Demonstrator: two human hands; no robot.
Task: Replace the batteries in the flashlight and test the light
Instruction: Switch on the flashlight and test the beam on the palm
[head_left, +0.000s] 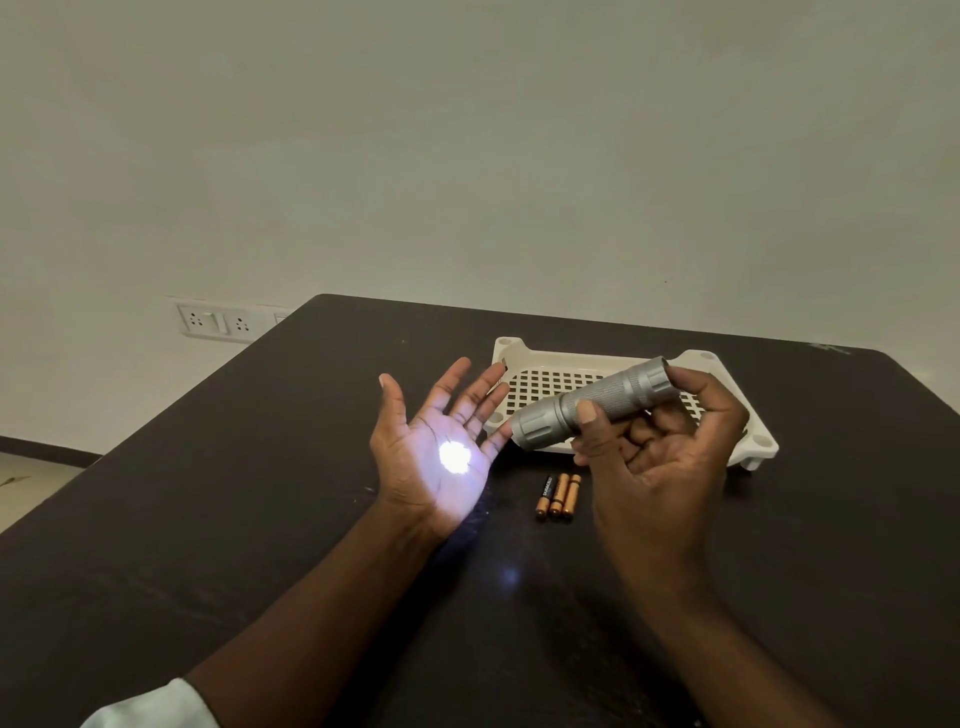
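A silver flashlight (592, 402) is gripped in my right hand (660, 457), held above the table with its lens end pointing left. It is lit: a bright white spot falls on the palm of my left hand (441, 447), which is held open, palm up, fingers spread, just left of the lens. Three copper-and-black batteries (558, 494) lie side by side on the dark table (260, 467), between my two hands and in front of the tray.
A cream perforated plastic tray (524, 358) sits on the table behind the flashlight. A wall socket plate (218, 322) is on the wall at the left. The table's left edge runs diagonally, with floor beyond it.
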